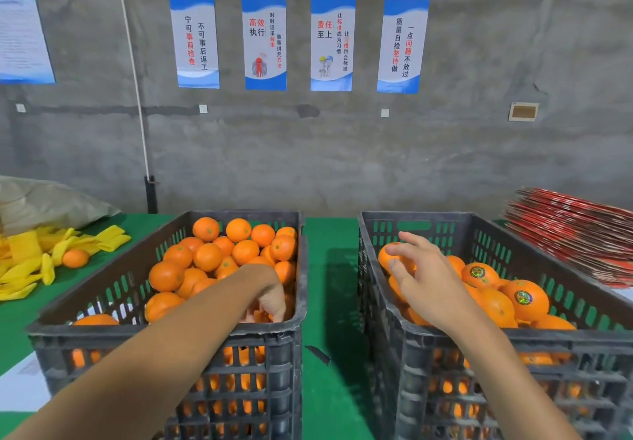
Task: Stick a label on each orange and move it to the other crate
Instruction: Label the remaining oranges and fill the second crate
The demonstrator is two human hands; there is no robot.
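The left crate [164, 331] is heaped with unlabelled oranges [207, 256]. My left hand [270, 299] reaches down into its near right corner, and its fingers curl round an orange [252, 317] that the rim mostly hides. The right crate [513, 337] holds oranges with round shiny labels [524, 297]. My right hand [419, 275] hovers over that crate's left side. Its thumb and fingertips pinch an orange [387, 258] near the crate's left wall, and the other fingers are spread.
Both crates stand on a green table [330, 302] with a gap between them. Yellow foam sleeves [30, 261] and a loose orange [75, 258] lie at the left. A stack of flat red cartons [579, 230] sits at the right, and a concrete wall is behind.
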